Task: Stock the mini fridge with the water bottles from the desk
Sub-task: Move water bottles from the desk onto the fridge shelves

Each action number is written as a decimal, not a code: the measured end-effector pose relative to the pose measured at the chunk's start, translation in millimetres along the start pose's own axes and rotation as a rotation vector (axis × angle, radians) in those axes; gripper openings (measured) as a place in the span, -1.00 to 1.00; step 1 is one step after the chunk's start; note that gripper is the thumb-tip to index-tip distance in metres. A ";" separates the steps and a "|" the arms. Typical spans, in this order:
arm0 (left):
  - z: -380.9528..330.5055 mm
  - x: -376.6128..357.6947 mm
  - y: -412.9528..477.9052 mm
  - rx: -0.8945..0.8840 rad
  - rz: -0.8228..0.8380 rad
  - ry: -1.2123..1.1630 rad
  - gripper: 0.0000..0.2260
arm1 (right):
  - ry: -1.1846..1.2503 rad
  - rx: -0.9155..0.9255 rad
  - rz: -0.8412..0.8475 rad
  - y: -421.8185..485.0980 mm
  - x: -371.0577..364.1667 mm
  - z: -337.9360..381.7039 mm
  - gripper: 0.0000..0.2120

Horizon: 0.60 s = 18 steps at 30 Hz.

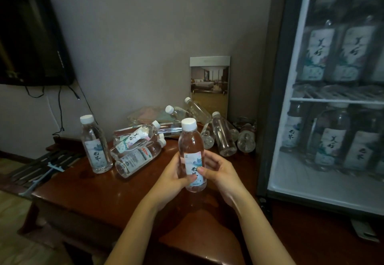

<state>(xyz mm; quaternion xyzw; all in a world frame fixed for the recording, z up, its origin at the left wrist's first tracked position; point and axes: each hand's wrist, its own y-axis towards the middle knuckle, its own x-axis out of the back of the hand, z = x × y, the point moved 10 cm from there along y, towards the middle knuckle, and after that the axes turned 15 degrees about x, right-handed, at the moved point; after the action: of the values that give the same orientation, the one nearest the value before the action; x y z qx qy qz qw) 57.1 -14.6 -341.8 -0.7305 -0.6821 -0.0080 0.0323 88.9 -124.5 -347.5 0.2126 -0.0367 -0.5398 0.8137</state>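
Note:
I hold a clear water bottle (191, 146) with a white cap upright above the brown desk (87, 190). My left hand (173, 176) grips its lower left side and my right hand (217, 171) pinches the label from the right. Another bottle (94, 144) stands upright at the desk's left. Several bottles (137, 148) lie in a pile behind it, and more lie on their sides (225, 138) near the fridge. The mini fridge (336, 90) stands at the right, its glass door shut, with bottles on two shelves.
A framed room photo (209, 86) leans against the wall behind the bottles. A dark television (31, 36) hangs at upper left with cables dangling. Plastic-wrapped items (149, 115) lie at the desk's back. A slatted rack (41, 165) sits left of the desk.

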 end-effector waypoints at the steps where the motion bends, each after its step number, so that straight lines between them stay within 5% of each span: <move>1: -3.7 -6.4 -4.6 -0.010 0.010 0.011 -0.49 | -0.006 0.009 -0.009 -6.2 4.2 5.4 -0.53; 18: -52.5 -133.4 -53.4 -0.172 0.110 0.054 -0.41 | -0.128 0.172 -0.122 -96.7 81.1 106.9 -0.57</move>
<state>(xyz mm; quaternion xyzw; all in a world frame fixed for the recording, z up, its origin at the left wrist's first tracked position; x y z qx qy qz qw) -3.8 -147.0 -294.9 -0.7664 -0.6367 -0.0846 -0.0118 8.2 -261.4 -301.6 0.2484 -0.1219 -0.5957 0.7541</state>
